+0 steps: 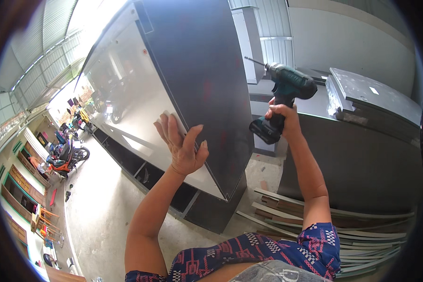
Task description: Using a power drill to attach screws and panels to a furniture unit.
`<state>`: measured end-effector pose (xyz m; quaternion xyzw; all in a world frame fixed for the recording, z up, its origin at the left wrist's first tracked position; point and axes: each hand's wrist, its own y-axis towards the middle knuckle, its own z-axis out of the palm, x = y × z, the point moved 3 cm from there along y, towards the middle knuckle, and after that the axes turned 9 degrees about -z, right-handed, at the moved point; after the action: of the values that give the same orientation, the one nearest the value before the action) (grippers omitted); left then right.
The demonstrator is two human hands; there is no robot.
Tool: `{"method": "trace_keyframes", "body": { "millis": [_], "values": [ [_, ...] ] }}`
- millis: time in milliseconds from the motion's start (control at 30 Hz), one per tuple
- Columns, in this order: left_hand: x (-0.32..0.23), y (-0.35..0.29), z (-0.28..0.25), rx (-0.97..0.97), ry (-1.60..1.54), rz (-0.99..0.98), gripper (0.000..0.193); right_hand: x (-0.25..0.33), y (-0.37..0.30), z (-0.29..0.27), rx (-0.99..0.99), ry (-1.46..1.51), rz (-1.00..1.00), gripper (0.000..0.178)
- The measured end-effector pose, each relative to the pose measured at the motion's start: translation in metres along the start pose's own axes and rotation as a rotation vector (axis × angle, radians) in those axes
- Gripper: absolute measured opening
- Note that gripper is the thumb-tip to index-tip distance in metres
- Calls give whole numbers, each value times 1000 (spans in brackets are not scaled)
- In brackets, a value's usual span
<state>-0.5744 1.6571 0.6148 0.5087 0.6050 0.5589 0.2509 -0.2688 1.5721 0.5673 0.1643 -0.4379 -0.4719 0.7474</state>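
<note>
A tall dark grey cabinet (207, 80) with a glossy white panel (127, 84) on its left face stands in front of me. My left hand (185, 145) rests against the white panel near its edge with the dark side, fingers spread and holding nothing. In my right hand (286, 120) is a dark green and black cordless drill (289, 82), gripped round its handle. Its long thin bit points up and left, apart from the cabinet. The battery at the drill's base shows below my fingers.
Flat grey panels (371, 89) are stacked at the right, above a large dark board (352, 160). Long thin strips (362, 235) lie piled on the floor at the lower right. Motorbikes (70, 155) and a wooden chair (47, 218) stand far left.
</note>
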Motion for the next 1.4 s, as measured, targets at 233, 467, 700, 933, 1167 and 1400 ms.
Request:
{"method": "trace_keyframes", "body": {
  "millis": [233, 467, 700, 933, 1167, 1400],
  "values": [
    [4, -6, -20, -7, 6, -14, 47, 52, 50, 61, 97, -29, -120, 20],
    [13, -18, -33, -35, -9, -18, 45, 70, 86, 96, 98, -73, -96, 19],
    [16, -27, -39, -30, -31, -42, 45, 66, 97, 111, 166, -121, -67, 22],
    [24, -35, -43, -4, -10, -36, 45, 49, 87, 128, 99, -123, -52, 21],
    [38, -44, -39, -6, -17, -40, 47, 32, 97, 122, 128, -110, -60, 26],
    [53, -65, -47, -79, -58, -70, 47, 8, 73, 133, 84, -180, -71, 27]
  ]
}}
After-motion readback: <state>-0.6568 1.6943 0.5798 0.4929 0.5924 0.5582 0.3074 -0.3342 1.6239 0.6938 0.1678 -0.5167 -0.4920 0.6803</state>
